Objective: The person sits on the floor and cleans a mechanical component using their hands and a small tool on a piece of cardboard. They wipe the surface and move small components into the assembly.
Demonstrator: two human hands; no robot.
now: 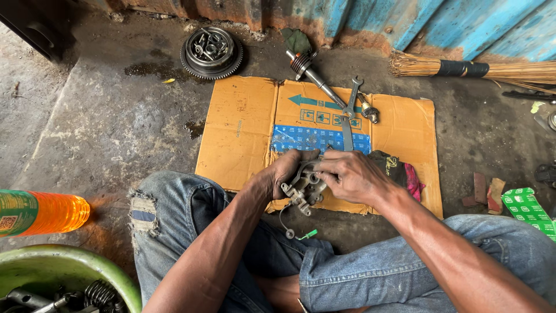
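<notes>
Two hands: both closed on one grey metal part [305, 186], held above the front edge of the cardboard [243, 124], between the knees.
Cardboard: flattened box on the concrete floor; a geared shaft [310, 72] and a spanner [352, 98] lie on its far side.
Clutch drum [211, 51]: toothed, on the floor beyond the sheet.
Left hand [286, 168]: wrapped around the part's far side, bracing it.
Right hand [350, 174]: fingertips pinched on its top.
Advice: judging by this grip, keep the left firm and work low over the cardboard, so small pieces drop there.
Wire [286, 223]: hangs below the part, green tag at the end.
</notes>
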